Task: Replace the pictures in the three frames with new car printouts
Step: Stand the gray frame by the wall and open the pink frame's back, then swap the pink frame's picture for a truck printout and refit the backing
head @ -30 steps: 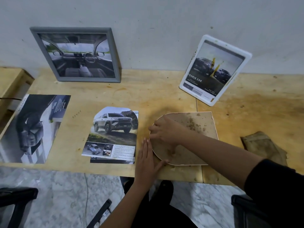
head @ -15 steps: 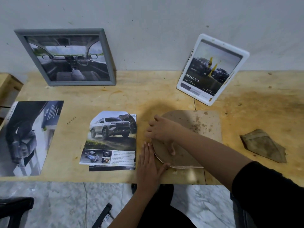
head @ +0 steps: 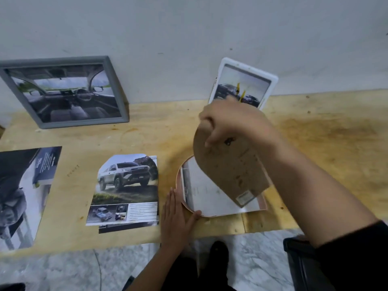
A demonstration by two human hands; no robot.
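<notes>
Right hand (head: 233, 122) pinches the top edge of the backing board (head: 228, 171), held tilted above the face-down arched frame (head: 178, 183); the old picture (head: 203, 196) shows its back. Left hand (head: 176, 219), fingers straight and together, braces the rim, likely against sliding. Arch-cut pickup printout (head: 126, 185) lies just left, ready.

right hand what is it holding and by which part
The right hand grips the brown backing board by its rounded upper edge, tilted up over the frame.
</notes>
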